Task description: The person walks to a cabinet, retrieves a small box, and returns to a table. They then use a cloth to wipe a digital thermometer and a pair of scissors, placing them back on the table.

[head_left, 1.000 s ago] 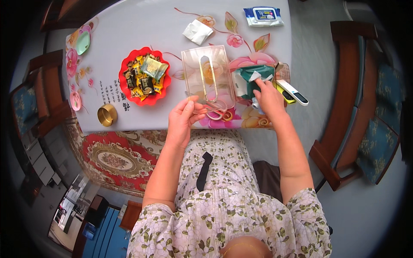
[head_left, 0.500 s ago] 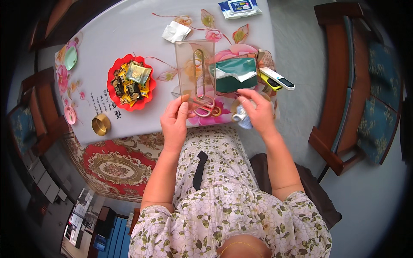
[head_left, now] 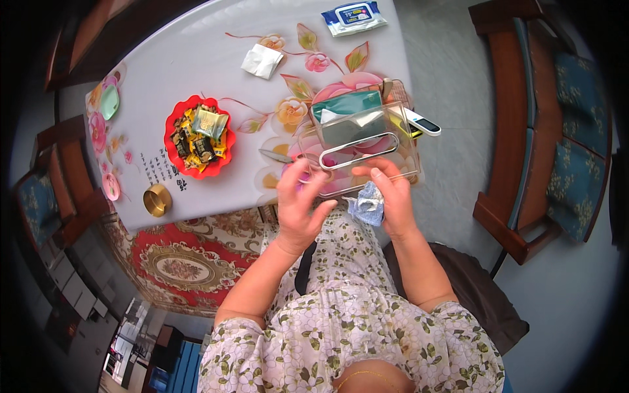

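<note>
A clear plastic box (head_left: 367,147) with a looped handle is tilted at the near edge of the flowered table (head_left: 196,59). My left hand (head_left: 300,204) grips its near left corner, fingers spread over something pink beneath. My right hand (head_left: 392,196) touches the box's near right edge and pinches a crumpled blue and white cloth (head_left: 365,204) against the palm. Behind the box lie a green pouch (head_left: 346,105) and a white stick-shaped device (head_left: 423,123).
On the table are a red plate of wrapped sweets (head_left: 198,136), a small metal tool (head_left: 275,156), a gold cup (head_left: 157,200), a white folded packet (head_left: 262,61) and a wipes pack (head_left: 354,16). A wooden cushioned chair (head_left: 544,131) stands to the right, a patterned rug (head_left: 177,262) below.
The clear box has been pulled toward me and tipped. My right hand now holds the blue and white cloth at the table edge, and both hands have moved nearer to my lap.
</note>
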Available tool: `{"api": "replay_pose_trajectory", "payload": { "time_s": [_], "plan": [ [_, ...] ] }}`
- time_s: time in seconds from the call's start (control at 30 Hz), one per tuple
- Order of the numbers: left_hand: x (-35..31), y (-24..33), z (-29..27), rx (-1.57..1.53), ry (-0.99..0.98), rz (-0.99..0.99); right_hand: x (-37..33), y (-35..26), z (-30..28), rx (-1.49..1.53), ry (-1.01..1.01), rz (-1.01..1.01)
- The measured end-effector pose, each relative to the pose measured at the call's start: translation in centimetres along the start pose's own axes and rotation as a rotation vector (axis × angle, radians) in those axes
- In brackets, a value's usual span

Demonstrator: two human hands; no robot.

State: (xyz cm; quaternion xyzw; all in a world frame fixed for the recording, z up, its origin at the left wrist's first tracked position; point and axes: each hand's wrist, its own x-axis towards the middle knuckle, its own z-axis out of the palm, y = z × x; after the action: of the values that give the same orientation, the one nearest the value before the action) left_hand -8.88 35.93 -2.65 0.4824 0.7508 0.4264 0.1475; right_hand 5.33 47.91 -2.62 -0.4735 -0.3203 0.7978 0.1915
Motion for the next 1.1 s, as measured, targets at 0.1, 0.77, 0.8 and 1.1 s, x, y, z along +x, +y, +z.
{"api": "replay_pose_trajectory", "payload": {
  "time_s": [0.1,0.77,0.8,1.1],
  "plan": [
    [1.0,-0.2,1.9,-0.770,0.163,-0.708,0.6,0.2,-0.9,0.012,0.021,-0.009],
    [5.6,-7.4,5.5,-0.947,0.055,-0.888,4.0,0.5,-3.7,-0.666,0.196,-0.323],
    [5.5,-7.6,5.5,-0.924,0.052,-0.881,4.5,0.0,-3.4,-0.788,0.224,-0.480],
    [5.6,-8.3,6.5,-0.895,0.044,-0.876,9.5,-2.6,-1.1,-1.459,0.191,-0.729]
  ]
}}
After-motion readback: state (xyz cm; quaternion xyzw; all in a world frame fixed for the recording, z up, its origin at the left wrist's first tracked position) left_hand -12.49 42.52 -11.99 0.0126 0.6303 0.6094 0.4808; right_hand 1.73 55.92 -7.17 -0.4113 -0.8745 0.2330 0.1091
